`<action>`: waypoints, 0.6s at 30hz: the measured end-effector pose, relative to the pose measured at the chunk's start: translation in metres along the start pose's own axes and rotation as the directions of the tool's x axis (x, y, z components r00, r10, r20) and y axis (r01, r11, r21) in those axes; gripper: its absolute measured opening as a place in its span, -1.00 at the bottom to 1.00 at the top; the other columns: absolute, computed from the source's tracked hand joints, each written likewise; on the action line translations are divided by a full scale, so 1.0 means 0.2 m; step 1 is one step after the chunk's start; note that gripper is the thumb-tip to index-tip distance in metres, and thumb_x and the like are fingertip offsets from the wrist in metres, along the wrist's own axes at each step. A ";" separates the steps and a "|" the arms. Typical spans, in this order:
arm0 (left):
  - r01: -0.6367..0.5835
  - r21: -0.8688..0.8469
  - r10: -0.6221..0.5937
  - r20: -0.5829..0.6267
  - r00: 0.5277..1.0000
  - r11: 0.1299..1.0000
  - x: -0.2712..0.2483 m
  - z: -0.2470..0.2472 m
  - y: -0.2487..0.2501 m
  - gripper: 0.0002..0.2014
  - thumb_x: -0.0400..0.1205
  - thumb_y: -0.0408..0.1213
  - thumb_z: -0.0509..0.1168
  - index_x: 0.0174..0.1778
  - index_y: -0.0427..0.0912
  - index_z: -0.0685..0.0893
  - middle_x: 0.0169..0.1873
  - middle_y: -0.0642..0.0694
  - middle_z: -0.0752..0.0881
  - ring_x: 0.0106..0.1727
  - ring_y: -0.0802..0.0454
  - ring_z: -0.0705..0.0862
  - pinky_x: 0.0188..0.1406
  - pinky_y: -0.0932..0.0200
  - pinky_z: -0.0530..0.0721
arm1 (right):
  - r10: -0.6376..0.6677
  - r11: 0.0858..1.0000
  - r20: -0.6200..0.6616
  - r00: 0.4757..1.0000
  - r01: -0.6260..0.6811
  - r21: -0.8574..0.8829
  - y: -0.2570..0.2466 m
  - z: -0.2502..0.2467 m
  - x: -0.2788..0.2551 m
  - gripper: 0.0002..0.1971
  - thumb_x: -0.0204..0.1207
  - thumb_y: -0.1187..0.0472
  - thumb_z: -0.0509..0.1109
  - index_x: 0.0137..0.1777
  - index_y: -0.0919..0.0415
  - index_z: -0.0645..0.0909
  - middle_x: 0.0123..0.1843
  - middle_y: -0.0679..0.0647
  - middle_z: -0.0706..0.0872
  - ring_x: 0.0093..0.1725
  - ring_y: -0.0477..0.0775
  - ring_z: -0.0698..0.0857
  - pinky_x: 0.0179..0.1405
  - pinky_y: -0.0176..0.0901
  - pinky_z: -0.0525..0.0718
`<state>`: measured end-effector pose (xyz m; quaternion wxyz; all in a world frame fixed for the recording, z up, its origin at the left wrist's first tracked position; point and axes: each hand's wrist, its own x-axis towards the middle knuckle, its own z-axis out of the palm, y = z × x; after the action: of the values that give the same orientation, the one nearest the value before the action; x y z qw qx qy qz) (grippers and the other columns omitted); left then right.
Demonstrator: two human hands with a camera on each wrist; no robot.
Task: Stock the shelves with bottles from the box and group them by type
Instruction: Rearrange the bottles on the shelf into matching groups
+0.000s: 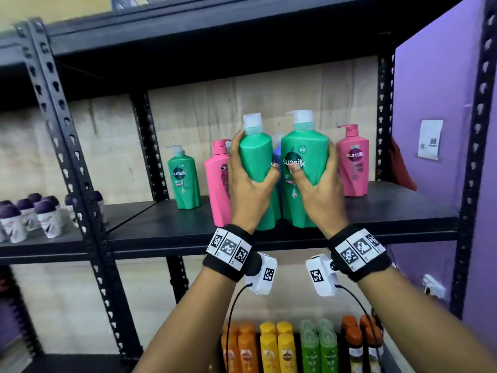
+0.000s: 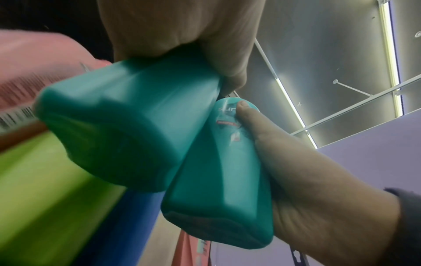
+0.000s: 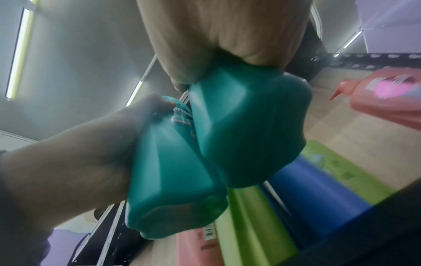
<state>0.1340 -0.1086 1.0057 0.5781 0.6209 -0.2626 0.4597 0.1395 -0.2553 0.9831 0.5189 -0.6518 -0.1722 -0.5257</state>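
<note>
Two green bottles stand upright side by side at the front of the black shelf [image 1: 390, 211], long axes vertical, white caps up; the left green bottle [image 1: 255, 168] shows a plain side, while the right green bottle [image 1: 304, 168] faces the camera with its label; the left hand [image 1: 247, 184] wraps the left one, fingers [image 1: 236, 146] curled round its far side and thumb across the front; the right hand [image 1: 322, 192] clasps the right one likewise, thumb on the label; a blue bottle [image 1: 277, 154] stands behind them, pink bottles [image 1: 353, 160] and another green bottle [image 1: 184, 181] beside.
</note>
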 end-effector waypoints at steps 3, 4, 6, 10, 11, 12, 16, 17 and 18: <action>-0.024 0.047 0.024 -0.011 1.000 0.999 0.04 -0.16 -0.01 -0.22 0.48 -0.30 0.51 0.59 0.11 0.33 0.34 0.13 0.56 0.21 0.03 0.69 0.12 -0.01 0.77 | 0.005 0.998 0.019 1.000 -0.006 0.055 -0.08 0.14 -0.04 -0.23 0.55 -0.15 0.47 0.66 0.06 0.22 0.42 0.04 0.62 0.29 -0.11 0.67 0.29 -0.19 0.66; -0.023 0.071 0.024 -0.012 1.000 0.997 0.05 -0.21 -0.01 -0.21 0.48 -0.29 0.51 0.61 0.10 0.32 0.38 0.04 0.55 0.28 -0.07 0.66 0.20 -0.12 0.75 | 0.002 0.998 0.025 1.000 -0.003 0.064 -0.10 0.18 -0.05 -0.23 0.56 -0.13 0.48 0.67 0.07 0.22 0.42 0.08 0.62 0.32 0.00 0.68 0.32 -0.05 0.67; -0.016 0.102 0.018 -0.019 1.000 0.995 0.06 -0.30 -0.03 -0.20 0.48 -0.29 0.52 0.62 0.07 0.31 0.42 -0.08 0.53 0.33 -0.20 0.64 0.27 -0.27 0.69 | 0.000 0.996 0.031 1.000 -0.003 0.093 -0.14 0.27 -0.07 -0.23 0.58 -0.08 0.49 0.67 0.12 0.22 0.42 0.08 0.62 0.34 0.03 0.67 0.34 0.02 0.66; -0.009 0.133 0.019 -0.076 0.997 0.991 0.08 -0.45 -0.05 -0.20 0.48 -0.30 0.55 0.62 0.05 0.34 0.40 0.05 0.55 0.36 0.00 0.63 0.35 -0.14 0.65 | -0.005 0.991 0.003 1.000 0.005 0.135 -0.18 0.43 -0.10 -0.27 0.59 -0.02 0.51 0.65 0.19 0.27 0.29 -0.28 0.60 0.23 -0.49 0.58 0.22 -0.51 0.55; -0.009 0.139 0.021 -0.082 0.996 0.990 0.08 -0.49 -0.06 -0.20 0.48 -0.30 0.55 0.62 0.06 0.34 0.39 0.12 0.55 0.35 0.04 0.63 0.36 -0.12 0.65 | 0.004 0.989 0.013 1.000 -0.006 0.149 -0.19 0.47 -0.12 -0.27 0.59 -0.04 0.51 0.65 0.16 0.27 0.31 -0.21 0.63 0.24 -0.41 0.61 0.24 -0.46 0.58; -0.005 0.150 0.018 -0.084 0.996 0.989 0.08 -0.53 -0.06 -0.20 0.47 -0.28 0.54 0.61 0.09 0.34 0.39 0.17 0.54 0.34 0.04 0.63 0.35 -0.12 0.65 | 0.010 0.987 0.025 1.000 -0.014 0.163 -0.20 0.51 -0.13 -0.27 0.59 -0.06 0.50 0.65 0.13 0.27 0.34 -0.10 0.65 0.26 -0.28 0.65 0.27 -0.39 0.60; 0.021 0.204 0.000 -0.102 0.995 0.979 0.11 -0.68 -0.10 -0.18 0.45 -0.20 0.53 0.60 0.21 0.32 0.36 -0.01 0.58 0.27 -0.16 0.67 0.24 -0.24 0.69 | -0.014 0.983 0.054 0.998 0.004 0.185 -0.23 0.65 -0.18 -0.27 0.59 -0.12 0.48 0.65 0.10 0.26 0.39 -0.05 0.60 0.26 -0.28 0.61 0.18 -0.64 0.46; 0.026 0.211 -0.003 -0.111 0.994 0.977 0.11 -0.72 -0.11 -0.18 0.45 -0.22 0.53 0.60 0.22 0.32 0.35 -0.05 0.59 0.24 -0.18 0.68 0.21 -0.25 0.70 | -0.017 0.982 0.066 0.998 0.004 0.189 -0.24 0.69 -0.19 -0.26 0.59 -0.13 0.47 0.65 0.08 0.25 0.39 -0.07 0.60 0.24 -0.30 0.61 0.17 -0.65 0.47; 0.030 0.219 -0.003 -0.120 0.993 0.975 0.11 -0.75 -0.13 -0.17 0.44 -0.25 0.52 0.60 0.23 0.32 0.34 -0.06 0.60 0.22 -0.19 0.68 0.19 -0.24 0.71 | -0.019 0.981 0.073 0.997 0.005 0.194 -0.25 0.72 -0.20 -0.26 0.59 -0.14 0.47 0.65 0.06 0.24 0.40 -0.06 0.60 0.25 -0.29 0.62 0.18 -0.62 0.49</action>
<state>0.1252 0.0458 1.0002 0.5242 0.6548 -0.1699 0.5173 0.1589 -0.0980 0.9859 0.5698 -0.6164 -0.2456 -0.4849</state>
